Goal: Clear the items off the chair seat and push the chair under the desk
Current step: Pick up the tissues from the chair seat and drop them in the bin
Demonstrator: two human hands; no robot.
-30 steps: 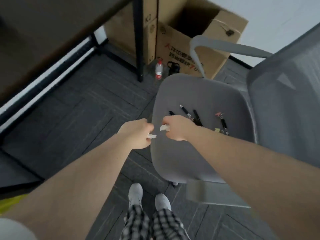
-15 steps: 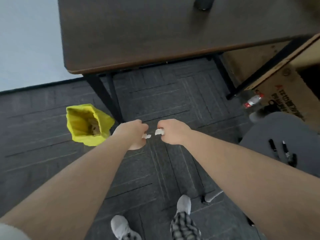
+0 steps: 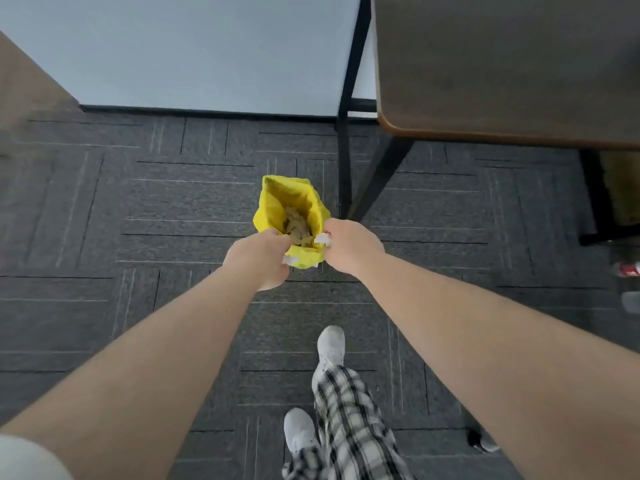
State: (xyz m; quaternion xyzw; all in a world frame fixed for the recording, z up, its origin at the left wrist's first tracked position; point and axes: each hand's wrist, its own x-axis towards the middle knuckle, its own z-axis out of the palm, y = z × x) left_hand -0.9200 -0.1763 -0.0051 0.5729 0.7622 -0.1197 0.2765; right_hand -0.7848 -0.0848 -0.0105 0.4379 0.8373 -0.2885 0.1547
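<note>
My left hand (image 3: pixel 260 258) is closed on a small white scrap of paper (image 3: pixel 290 260) that pokes out below its fingers. In my right hand (image 3: pixel 349 250) sits another white paper scrap (image 3: pixel 322 240), fingers shut around it. Both fists hover just over the near rim of a yellow trash bag (image 3: pixel 273 206) standing open on the carpet, with crumpled brownish waste inside. The dark brown desk (image 3: pixel 502 71) fills the upper right, its black legs (image 3: pixel 344 133) beside the bag. The chair seat is out of view.
Grey carpet tiles cover the floor. A white wall with a dark baseboard (image 3: pixel 207 110) runs behind the bag. A red-labelled bottle (image 3: pixel 627 270) lies at the right edge. A chair caster (image 3: pixel 479 439) shows at lower right. My white shoes (image 3: pixel 330 348) and plaid trousers are below.
The view swung left, away from the chair to the bag. Both hands carried their paper scraps from over the seat to just above the yellow bag's opening.
</note>
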